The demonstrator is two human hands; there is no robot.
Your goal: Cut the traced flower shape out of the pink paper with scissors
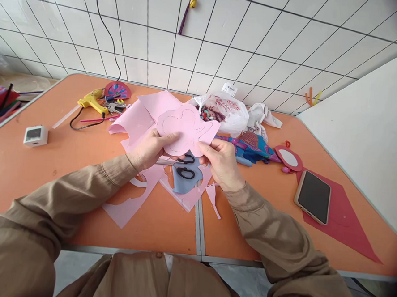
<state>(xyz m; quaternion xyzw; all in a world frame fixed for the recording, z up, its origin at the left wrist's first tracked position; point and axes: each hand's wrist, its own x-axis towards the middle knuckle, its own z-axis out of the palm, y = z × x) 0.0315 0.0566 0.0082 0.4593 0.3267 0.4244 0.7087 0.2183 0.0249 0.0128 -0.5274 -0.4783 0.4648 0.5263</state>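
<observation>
Between my hands, above the table, is a pink sheet cutout (182,127) with rounded lobes and a curved dark outline drawn on it. My left hand (150,148) pinches its left edge, thumb on top and fingers beneath. On the lower right edge my right hand (223,161) grips it between thumb and fingers. Below the cutout lie scissors (185,173) with black handles, resting on a blue piece (180,186); their blades are mostly hidden. Pink scraps (127,209) spread around them, and a larger pink sheet (133,122) lies behind my left hand.
A yellow glue gun (93,101) and keys (113,106) lie at the back left, near a small white box (35,135). Behind is a plastic bag (234,115) of trinkets beside patterned blue fabric (249,147). At right, a phone (313,196) rests on red sheet (345,215).
</observation>
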